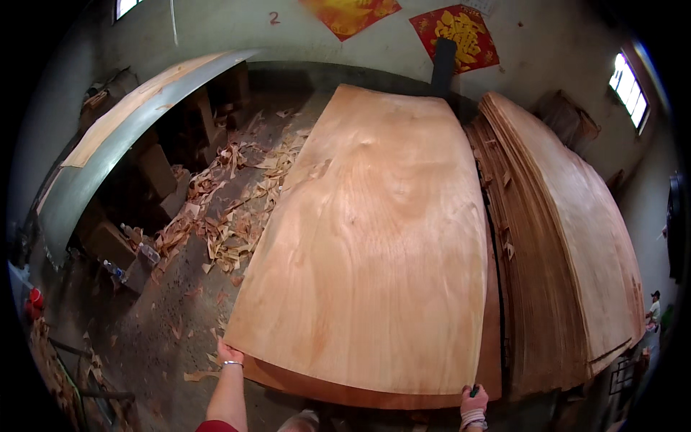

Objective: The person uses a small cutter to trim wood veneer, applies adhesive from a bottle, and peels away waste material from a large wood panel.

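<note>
A large pale wood veneer sheet lies in front of me on top of a darker reddish sheet, whose border shows along the near and right edges. My left hand, bare with a bracelet at the wrist, pinches the veneer sheet's near left corner. At the near right corner my right hand is closed around a small dark tool; only its end pokes out, so its kind is unclear. A pale glove or wrap covers part of that hand and wrist.
A tall stack of veneer sheets stands close on the right. To the left, wood scraps litter the floor near a grey-topped table with plastic bottles beneath. A person is far off at right.
</note>
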